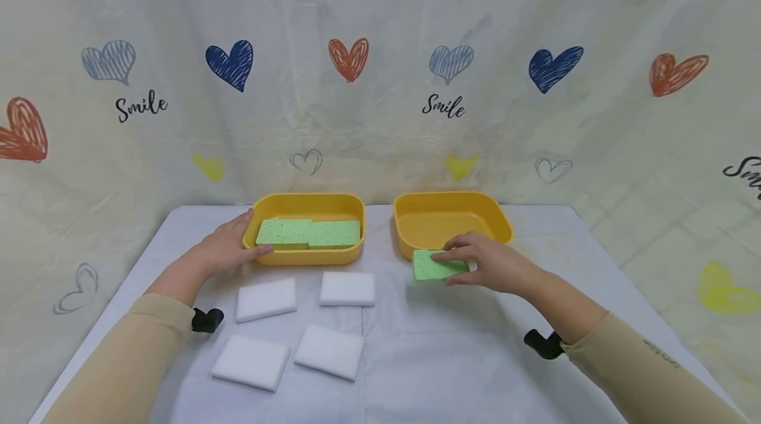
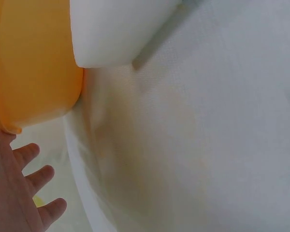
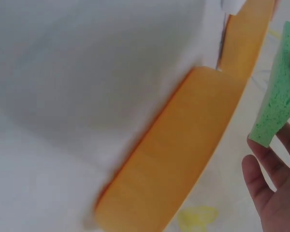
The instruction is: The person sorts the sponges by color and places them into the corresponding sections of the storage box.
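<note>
My right hand [image 1: 493,262] pinches a speckled green sponge [image 1: 436,267] between thumb and fingers, just in front of the right yellow tub [image 1: 410,203]. The right wrist view shows the sponge [image 3: 275,99] raised beside the tub's outer wall [image 3: 174,150]. At the left end of the left yellow tub [image 1: 321,257], my left hand [image 1: 228,244] rests against the rim, thumb at the front corner. Its other fingers stretch along the outside, as the left wrist view shows at the tub wall [image 2: 36,63]. Green sponges [image 1: 284,232] lie side by side in the left tub.
Several white sponge pads [image 1: 265,298] lie flat on the white-covered table [image 1: 434,364], in front of the left tub. A pale backdrop [image 1: 380,1] printed with hearts and "Smile" hangs behind the tubs. Each wrist bears a black mount [image 1: 207,320].
</note>
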Demonstrator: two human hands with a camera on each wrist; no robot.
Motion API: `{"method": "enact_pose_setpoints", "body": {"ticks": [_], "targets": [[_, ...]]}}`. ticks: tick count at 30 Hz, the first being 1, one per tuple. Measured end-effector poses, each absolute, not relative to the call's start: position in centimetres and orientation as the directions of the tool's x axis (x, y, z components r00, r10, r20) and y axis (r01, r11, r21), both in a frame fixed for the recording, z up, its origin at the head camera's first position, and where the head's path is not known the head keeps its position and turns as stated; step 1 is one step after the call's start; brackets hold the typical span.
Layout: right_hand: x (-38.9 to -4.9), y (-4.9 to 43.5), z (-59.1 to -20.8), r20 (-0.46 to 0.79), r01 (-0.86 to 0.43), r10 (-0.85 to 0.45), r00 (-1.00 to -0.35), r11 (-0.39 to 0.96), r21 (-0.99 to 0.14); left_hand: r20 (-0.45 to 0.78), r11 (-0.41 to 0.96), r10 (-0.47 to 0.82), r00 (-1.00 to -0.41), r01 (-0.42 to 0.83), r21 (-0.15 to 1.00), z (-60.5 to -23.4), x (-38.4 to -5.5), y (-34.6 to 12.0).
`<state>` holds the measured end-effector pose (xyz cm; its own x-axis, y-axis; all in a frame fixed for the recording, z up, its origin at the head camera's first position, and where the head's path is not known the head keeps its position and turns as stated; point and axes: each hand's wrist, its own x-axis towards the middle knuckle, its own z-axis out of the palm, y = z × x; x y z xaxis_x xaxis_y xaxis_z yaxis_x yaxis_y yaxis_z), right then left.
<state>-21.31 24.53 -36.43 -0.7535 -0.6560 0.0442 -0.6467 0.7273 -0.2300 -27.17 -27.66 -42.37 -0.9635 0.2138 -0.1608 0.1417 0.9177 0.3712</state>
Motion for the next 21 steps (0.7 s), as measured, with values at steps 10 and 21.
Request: {"method": "enact_pose_setpoints", "body": {"ticks": [10, 21], "targets": [[-25.1, 19.0, -35.6, 0.011, -0.583, -0.601, -0.799, 0.769, -0.262, -0.159, 0.915, 0.216, -0.963, 0.143, 0.376, -42.4, -27.4, -27.7], [-28.4, 11.5, -35.2, 0.001, -0.586, -0.617, -0.787, 0.747, -0.313, -0.172, 0.919, 0.188, -0.967, 0.112, 0.378, -42.2, -27.1, -27.6]]}}
